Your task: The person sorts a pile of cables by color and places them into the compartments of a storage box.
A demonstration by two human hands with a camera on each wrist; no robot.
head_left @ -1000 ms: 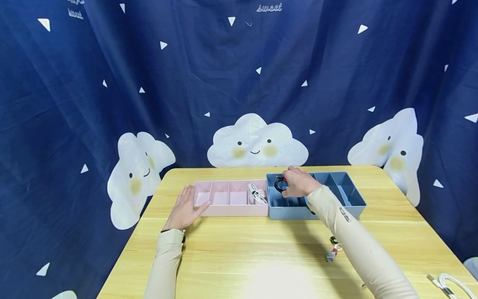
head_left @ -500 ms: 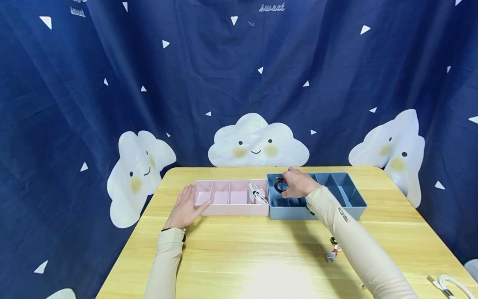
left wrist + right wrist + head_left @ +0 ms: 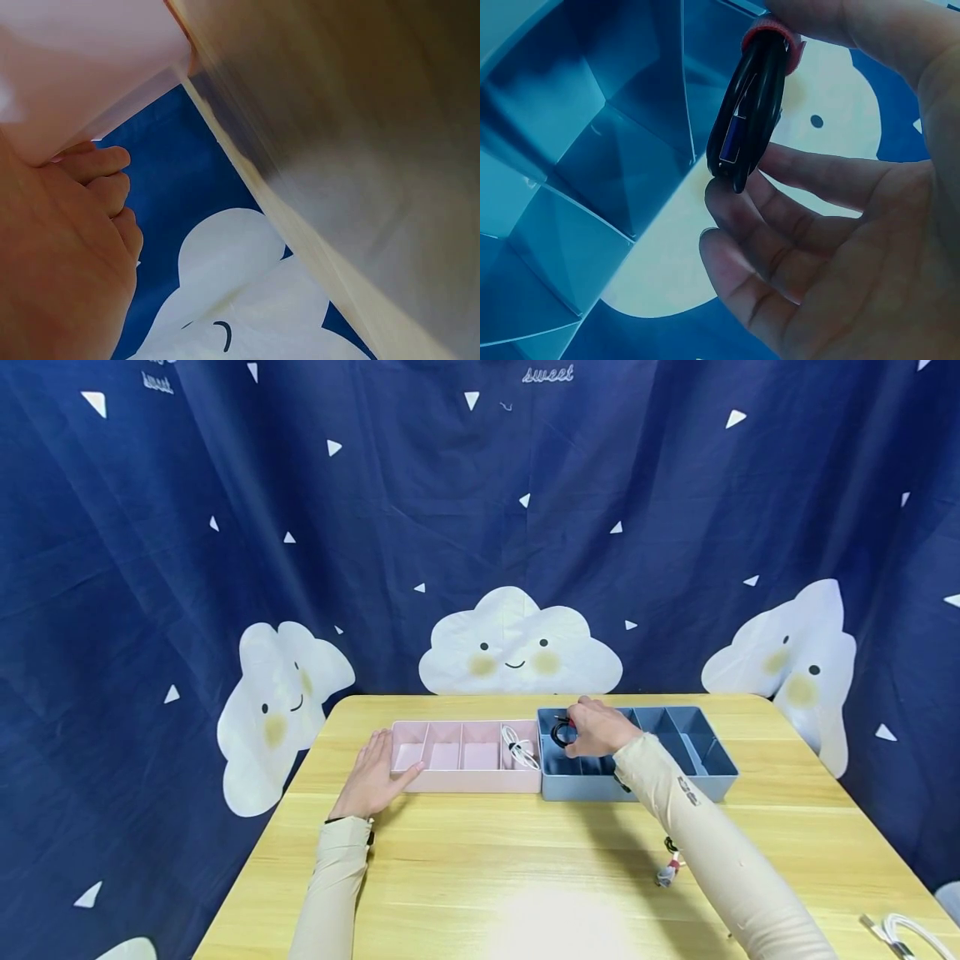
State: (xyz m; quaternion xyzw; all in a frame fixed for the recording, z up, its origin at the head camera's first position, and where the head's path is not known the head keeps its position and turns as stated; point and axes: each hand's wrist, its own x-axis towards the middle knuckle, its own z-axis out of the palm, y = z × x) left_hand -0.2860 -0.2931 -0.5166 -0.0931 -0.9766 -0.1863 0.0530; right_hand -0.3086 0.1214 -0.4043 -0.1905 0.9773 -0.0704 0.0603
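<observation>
My left hand rests against the left end of a pink divided box, fingers straight along the end wall and thumb at the front corner. A coiled white cable lies in the box's rightmost compartment. Over the left part of a blue divided box, my right hand holds a coiled black cable. In the right wrist view this cable shows a red strap near the thumb and a blue-tipped connector, with fingertips at its lower end.
The boxes stand side by side along the back of a wooden table. Beside the right forearm lies a small cable bundle with a red tie, partly hidden by the sleeve. Another white cable lies at the front right. A blue curtain hangs behind.
Both hands keep their places at the boxes, and the black cable stays in the right hand. The head view has shifted very slightly.
</observation>
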